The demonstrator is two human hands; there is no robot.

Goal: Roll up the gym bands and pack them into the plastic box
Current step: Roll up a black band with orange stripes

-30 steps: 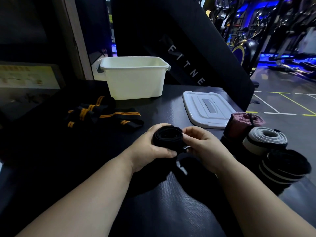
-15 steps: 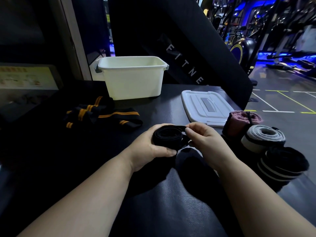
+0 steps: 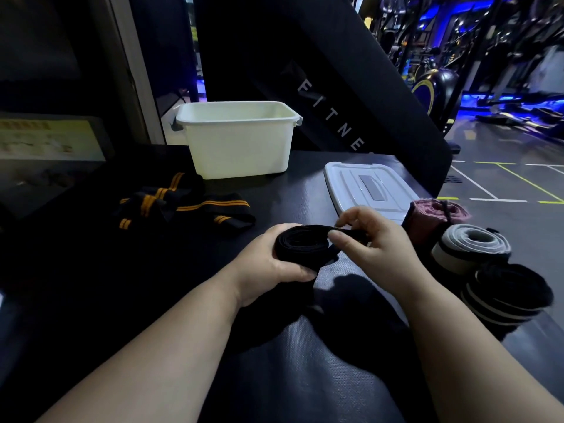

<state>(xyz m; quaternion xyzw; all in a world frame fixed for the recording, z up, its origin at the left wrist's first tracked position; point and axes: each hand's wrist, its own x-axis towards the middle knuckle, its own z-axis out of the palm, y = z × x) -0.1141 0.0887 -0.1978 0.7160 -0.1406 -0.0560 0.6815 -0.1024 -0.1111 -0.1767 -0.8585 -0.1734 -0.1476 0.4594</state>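
Left hand (image 3: pixel 268 264) grips black roll (image 3: pixel 300 244) above counter (image 3: pixel 290 184) centre; right hand (image 3: pixel 375 248) pinches its loose tail (image 3: pixel 348 232). Risk: tail slips, coil may spring loose before reaching box (image 3: pixel 238 138) at far edge.

Floor of plastic box (image 3: pixel 238 148) unseen

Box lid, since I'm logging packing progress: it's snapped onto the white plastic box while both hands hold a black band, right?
Not quite. The head view shows the lid lying flat on the table, right of the white plastic box, which stands open. The left hand and right hand do hold the black band.
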